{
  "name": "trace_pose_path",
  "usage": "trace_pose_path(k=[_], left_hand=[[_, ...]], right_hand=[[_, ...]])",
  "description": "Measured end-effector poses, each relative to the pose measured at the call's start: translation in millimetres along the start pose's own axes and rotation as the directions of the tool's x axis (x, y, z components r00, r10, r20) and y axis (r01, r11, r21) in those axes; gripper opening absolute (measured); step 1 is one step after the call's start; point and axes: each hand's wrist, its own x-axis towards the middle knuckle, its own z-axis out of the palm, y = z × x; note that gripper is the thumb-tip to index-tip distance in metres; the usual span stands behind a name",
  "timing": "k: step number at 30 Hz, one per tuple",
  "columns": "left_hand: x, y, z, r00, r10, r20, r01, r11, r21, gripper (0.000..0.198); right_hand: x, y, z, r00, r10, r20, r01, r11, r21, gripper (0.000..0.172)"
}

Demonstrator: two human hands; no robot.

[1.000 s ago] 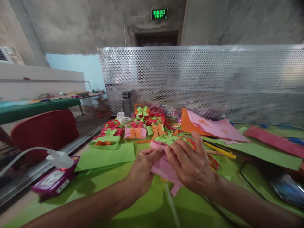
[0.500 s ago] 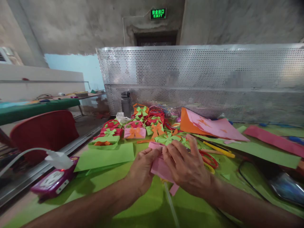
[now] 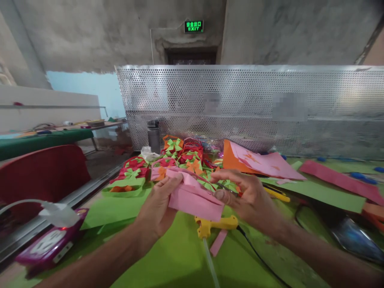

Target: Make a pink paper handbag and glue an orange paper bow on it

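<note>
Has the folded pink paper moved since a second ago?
Yes. The pink paper has risen off the green table, up from the small pink strip; the yellow glue gun now shows beneath it.

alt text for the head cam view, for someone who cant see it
A left hand and right hand hold a folded pink paper between them above a green table. A yellow glue gun lies on the table under it, and a pile of red, green and orange paper bows sits behind, before a perforated metal screen.

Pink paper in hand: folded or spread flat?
Folded. The pink paper shows overlapping layers and crease lines, and is pinched at its ends by the left hand and right hand.
</note>
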Motion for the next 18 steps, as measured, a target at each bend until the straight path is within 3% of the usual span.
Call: trace_pose_path(k=[4, 8, 15, 18], left_hand=[[-1, 0, -1.3, 1.0, -0.001, -0.02, 0.001, 1.0, -0.009, 0.019], [-6, -8, -1.4, 1.0, -0.022, -0.012, 0.023, 1.0, 0.021, 0.02], [-13, -18, 0.1, 0.998, -0.049, 0.034, 0.048, 0.998, 0.05, 0.018], [-14, -19, 0.4, 0.993, -0.065, 0.096, 0.059, 0.996, 0.074, 0.021]], right_hand=[[-4, 0, 11, 0.982, -0.168, -0.081, 0.157, 0.979, -0.131, 0.04], [-5, 1, 18, 0.947, -0.31, -0.081, 0.268, 0.904, -0.333, 0.024], [-8, -1, 23, 0.933, -0.353, -0.073, 0.305, 0.88, -0.365, 0.013], [-6, -1, 21, 0.948, -0.308, -0.078, 0.268, 0.907, -0.326, 0.014]])
